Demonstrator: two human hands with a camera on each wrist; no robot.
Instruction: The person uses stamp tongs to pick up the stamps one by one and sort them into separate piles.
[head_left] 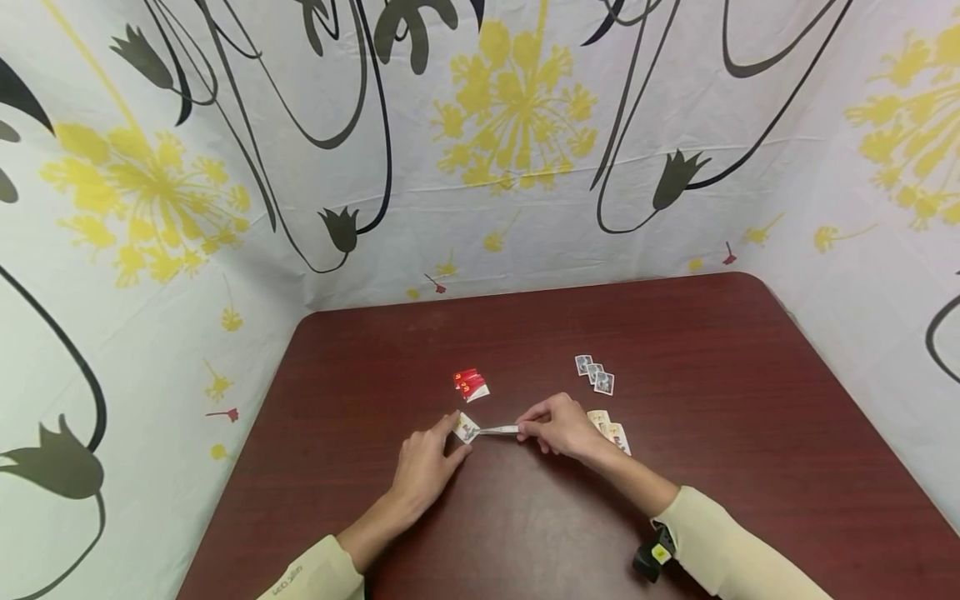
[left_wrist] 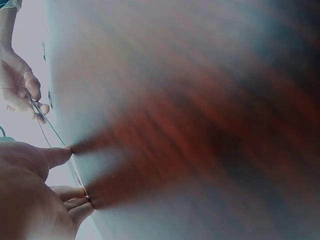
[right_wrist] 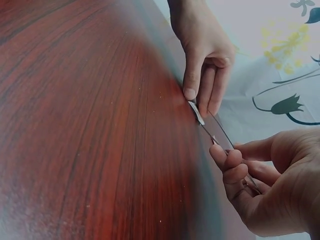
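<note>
A small pale card [head_left: 467, 428] with a printed picture lies at the middle of the table, held at its edges between the thumb and fingertips of my left hand [head_left: 423, 467]. My right hand [head_left: 558, 425] grips metal tweezers [head_left: 497, 430], whose tips point left and reach the card's right corner. In the right wrist view the two tweezer arms [right_wrist: 223, 131] stand apart, one running to the card [right_wrist: 197, 113]. Whether the tips pinch the card cannot be made out. In the left wrist view the card shows only as a thin edge.
Several overlapping red cards [head_left: 471, 385] lie just beyond the left hand. Grey picture cards [head_left: 595, 374] lie farther back on the right. Cream cards [head_left: 617, 435] sit partly behind the right wrist. Patterned cloth [head_left: 517, 225] hangs around the brown table [head_left: 375, 350].
</note>
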